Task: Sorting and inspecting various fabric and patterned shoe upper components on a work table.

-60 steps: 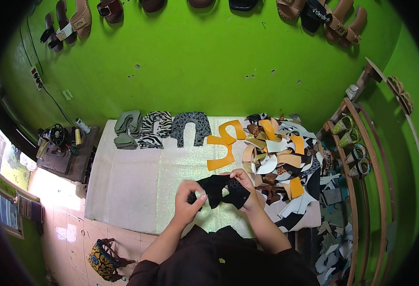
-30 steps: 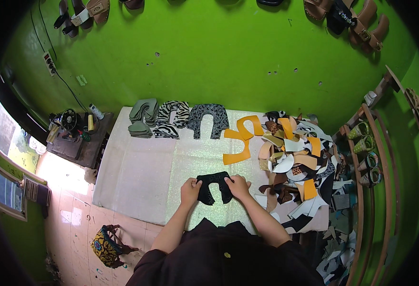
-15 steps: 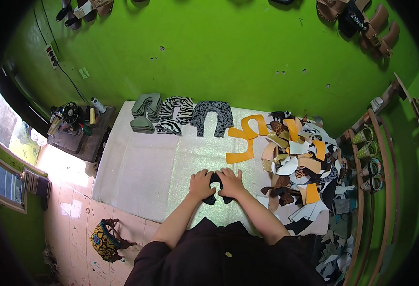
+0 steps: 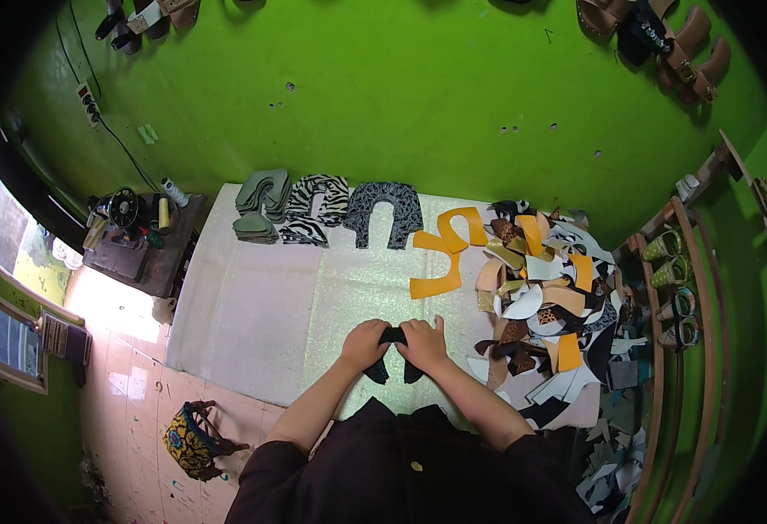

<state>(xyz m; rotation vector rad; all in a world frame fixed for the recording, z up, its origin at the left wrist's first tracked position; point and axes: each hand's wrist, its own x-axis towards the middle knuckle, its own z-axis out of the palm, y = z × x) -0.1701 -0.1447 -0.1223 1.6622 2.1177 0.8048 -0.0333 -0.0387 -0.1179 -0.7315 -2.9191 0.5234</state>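
Both hands are close together over the near middle of the pale table [image 4: 252, 323]. My left hand [image 4: 365, 343] and my right hand [image 4: 423, 343] are closed on either side of a black U-shaped cut piece [image 4: 392, 335]. The curve of the piece lies between my fingers, and its two legs hang toward me. Whether it is one layer or a stack I cannot tell. Beyond my hands lie orange curved pieces [image 4: 436, 286] and a dark patterned arch-shaped stack [image 4: 384, 203]. My right thumb points up, off the piece.
Zebra-patterned pieces [image 4: 318, 199] and green stacks [image 4: 263, 192] stand along the wall. A heap of offcuts [image 4: 545, 301] covers the table's right side. At left is a sewing machine [image 4: 124, 210]; a patterned stool [image 4: 189, 439] is on the floor. A wooden rack [image 4: 663, 384] with sandals stands right.
My hands have shifted slightly toward me and closed further around the black piece. Its curve now shows between my fingers, and its legs have swung lower and apart.
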